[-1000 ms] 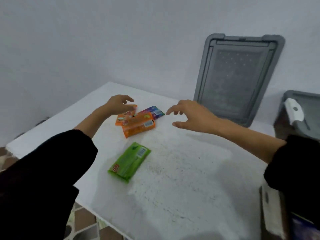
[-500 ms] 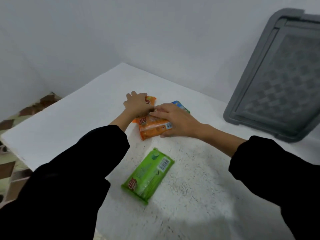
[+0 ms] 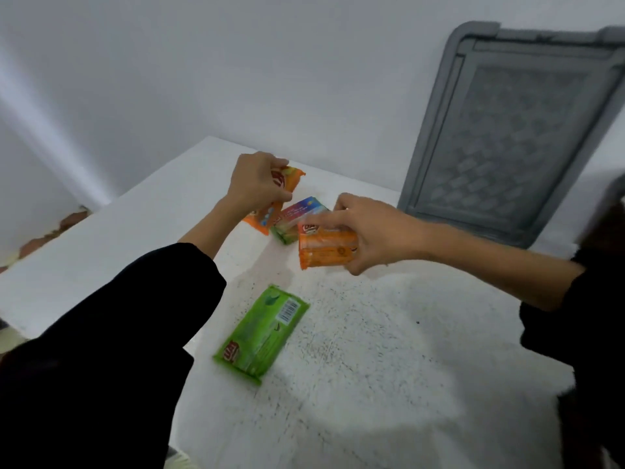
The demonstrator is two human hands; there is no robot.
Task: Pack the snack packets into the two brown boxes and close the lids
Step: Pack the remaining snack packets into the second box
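Two orange packets are being held. One orange packet [image 3: 288, 180] is clamped in the left grip [image 3: 257, 184], with the fingers curled round its upper half. Its lower end pokes out below the grip toward the white surface [image 3: 372, 367], and it can't really be told if that end is touching. The second orange packet [image 3: 326, 253] is pinched in the right grip [image 3: 375, 231], fingers over the top and thumb underneath. It sticks out toward the left grip and looks to be held just off the surface.

Between the two grips a rainbow packet [image 3: 301, 209] is laid flat. A green bit [image 3: 285, 233] is tucked at its near end, just beside the right grip's packet. A big green packet [image 3: 262, 336] is laid flat with its barcode up, nearer the person than either grip and touched by neither. Beyond the right grip, a grey lid [image 3: 507, 130] is propped against the wall. Black sleeves [image 3: 118, 333] are worn on both arms.
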